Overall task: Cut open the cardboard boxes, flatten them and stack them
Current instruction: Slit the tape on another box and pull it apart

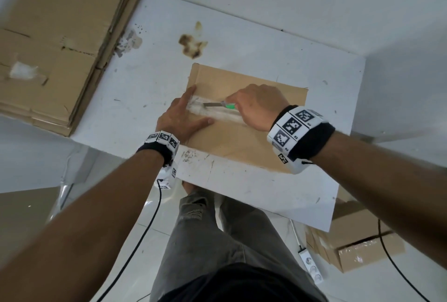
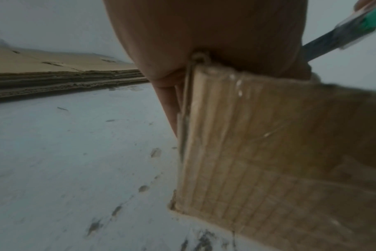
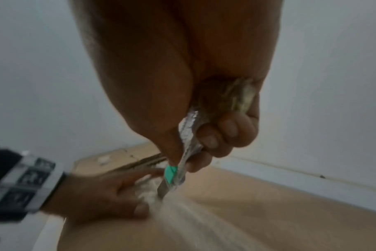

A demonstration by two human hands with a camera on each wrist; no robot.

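A closed brown cardboard box (image 1: 254, 137) stands on the white table (image 1: 254, 195), with a strip of clear tape (image 1: 217, 114) along its top seam. My left hand (image 1: 183, 117) lies flat on the box's left end, fingers spread either side of the tape. My right hand (image 1: 256, 105) grips a green-handled utility knife (image 1: 222, 105), its blade tip down in the tape near my left fingers. In the right wrist view the knife (image 3: 172, 176) meets the tape beside the left hand (image 3: 110, 195). The left wrist view shows the box's side (image 2: 258, 152) and the blade (image 2: 333, 39).
A stack of flattened cardboard (image 1: 55, 42) lies at the table's far left, also seen as the stack (image 2: 54, 74) from the left wrist. Taped boxes (image 1: 358, 236) and a power strip (image 1: 312, 267) are on the floor under the table's right side. White walls close in behind and right.
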